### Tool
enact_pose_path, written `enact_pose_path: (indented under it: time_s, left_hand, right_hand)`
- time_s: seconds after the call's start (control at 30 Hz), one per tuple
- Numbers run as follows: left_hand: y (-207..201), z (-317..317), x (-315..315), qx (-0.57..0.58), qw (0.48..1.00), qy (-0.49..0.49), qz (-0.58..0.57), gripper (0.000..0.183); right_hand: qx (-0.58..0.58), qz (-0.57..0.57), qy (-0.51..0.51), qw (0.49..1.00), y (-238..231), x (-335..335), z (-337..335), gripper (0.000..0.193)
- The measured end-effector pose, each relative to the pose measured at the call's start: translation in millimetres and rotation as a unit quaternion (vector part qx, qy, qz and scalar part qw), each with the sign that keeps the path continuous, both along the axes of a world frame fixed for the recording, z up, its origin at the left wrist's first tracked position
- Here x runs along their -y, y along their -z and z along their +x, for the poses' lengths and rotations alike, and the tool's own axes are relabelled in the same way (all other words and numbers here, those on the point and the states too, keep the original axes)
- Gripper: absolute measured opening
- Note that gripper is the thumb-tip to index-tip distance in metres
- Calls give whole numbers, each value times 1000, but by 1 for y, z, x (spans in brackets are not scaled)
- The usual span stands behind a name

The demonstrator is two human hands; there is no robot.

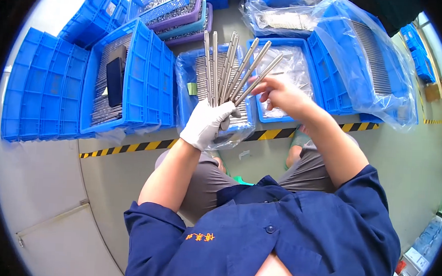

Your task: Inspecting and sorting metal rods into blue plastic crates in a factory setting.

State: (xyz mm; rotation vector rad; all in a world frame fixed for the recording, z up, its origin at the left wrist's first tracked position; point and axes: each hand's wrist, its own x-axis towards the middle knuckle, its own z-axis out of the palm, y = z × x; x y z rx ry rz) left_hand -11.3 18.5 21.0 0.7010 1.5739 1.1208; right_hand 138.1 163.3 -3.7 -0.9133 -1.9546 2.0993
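Note:
My left hand (209, 122), in a white glove, is closed around the lower ends of several slim metal rods (228, 71). They fan out upward from the fist, and small holes or notches show along them. My right hand (285, 97) is bare, its fingers bent and apart. Its fingertips are at the rightmost rod of the fan; whether they press on it is hard to see. Beneath the fist, a blue crate (181, 71) lined with clear plastic contains rows of similar rods. Right of it, another blue crate (263, 118) holds clear plastic film and a few loose rods.
Stacked blue crates (149, 79) stand at the left, with a dark phone-like object (115, 82) on the rods inside. More film-covered crates (329, 68) rise at the right. Purple and teal bins (187, 24) of small metal parts sit behind. Striped floor tape (153, 145) runs before the crates.

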Motion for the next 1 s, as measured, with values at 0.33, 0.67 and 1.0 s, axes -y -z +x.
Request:
enact_pose_path:
  time_s: [0.33, 0.67, 1.0]
  left_hand:
    - [-9, 2, 9, 37, 999, -2, -18, 18]
    - [-11, 8, 10, 76, 997, -8, -18, 20]
    - [-13, 18, 13, 81, 996, -33, -16, 20]
  right_hand:
    - [-165, 78, 120, 976, -16, -26, 9, 29]
    - [-291, 25, 166, 942, -29, -11, 4, 30]
    - [-227, 297, 249, 893, -15, 0, -4, 24]
